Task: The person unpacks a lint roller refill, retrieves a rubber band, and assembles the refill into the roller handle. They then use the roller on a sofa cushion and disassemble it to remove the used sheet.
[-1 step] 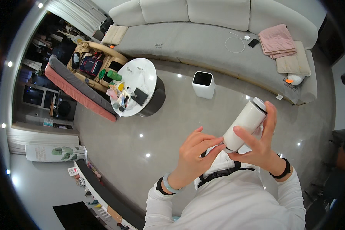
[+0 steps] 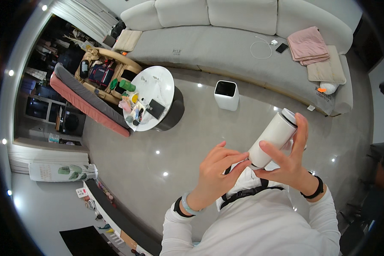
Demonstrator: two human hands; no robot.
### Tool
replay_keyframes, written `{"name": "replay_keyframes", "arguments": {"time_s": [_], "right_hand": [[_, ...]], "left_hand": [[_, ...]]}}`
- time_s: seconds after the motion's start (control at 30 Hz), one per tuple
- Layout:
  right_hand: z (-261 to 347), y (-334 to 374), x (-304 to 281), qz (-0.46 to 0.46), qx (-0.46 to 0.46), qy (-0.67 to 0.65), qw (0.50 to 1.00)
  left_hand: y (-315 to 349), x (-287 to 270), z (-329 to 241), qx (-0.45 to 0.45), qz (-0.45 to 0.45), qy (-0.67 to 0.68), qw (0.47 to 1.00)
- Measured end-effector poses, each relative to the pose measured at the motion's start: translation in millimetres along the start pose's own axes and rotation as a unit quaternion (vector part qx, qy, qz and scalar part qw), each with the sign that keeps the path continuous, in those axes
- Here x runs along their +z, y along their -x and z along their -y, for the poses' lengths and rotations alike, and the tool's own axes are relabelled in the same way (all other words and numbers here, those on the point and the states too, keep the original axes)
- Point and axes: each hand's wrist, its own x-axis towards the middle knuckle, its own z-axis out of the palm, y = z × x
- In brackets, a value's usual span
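Head view. Next to no change against the preceding frame: same grip, same tilt of the white bottle [image 2: 271, 141], only a trace of shift in the room around it. For the work, that reads as a brief hold, no visible progress.

Right hand [image 2: 291, 164] closed about the bottle: one finger up its far side by the white cap [image 2: 288, 115], another digit across its near face. Bottle slants, capped end up and away from the left hand [image 2: 219, 168], lower end right at that hand's fingertips. Left fingers loosely fanned, finger and thumb tips at the bottle's lower edge; cannot tell whether they pinch or merely touch. Cap sits on the bottle, dark ring beneath.

Beyond the hands, well apart: white bin [image 2: 227, 99], ahead and slightly left of the right hand. Round table [image 2: 163, 91] farther out, ahead-left of the left hand. Grey sofa [image 2: 200, 47] farthest ahead, phone [image 2: 281, 48] on its seat.
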Motion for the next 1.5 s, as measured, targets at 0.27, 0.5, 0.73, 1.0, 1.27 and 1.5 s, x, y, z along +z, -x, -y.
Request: {"name": "replay_keyframes", "arguments": {"time_s": [0.27,0.5,0.73,1.0,1.27,1.5], "right_hand": [[-7,-15,10,0.032,-0.057,0.072,0.995],[-15,-24,15,0.042,-0.083,0.096,0.991],[-23,-30,18,0.053,-0.083,0.107,0.989],[-34,-30,21,0.057,-0.058,0.083,0.993],[-42,-34,19,0.074,-0.047,0.066,0.994],[-47,-38,19,0.050,-0.064,0.086,0.993]], "left_hand": [[-27,-12,15,-0.068,0.103,-0.004,0.992],[-42,-10,24,-0.055,0.121,-0.013,0.991],[-51,-6,27,-0.053,0.116,-0.009,0.992],[-60,0,32,-0.051,0.113,-0.019,0.992],[-69,2,33,-0.067,0.149,0.000,0.987],[-72,13,30,-0.028,0.115,-0.035,0.992]]}}
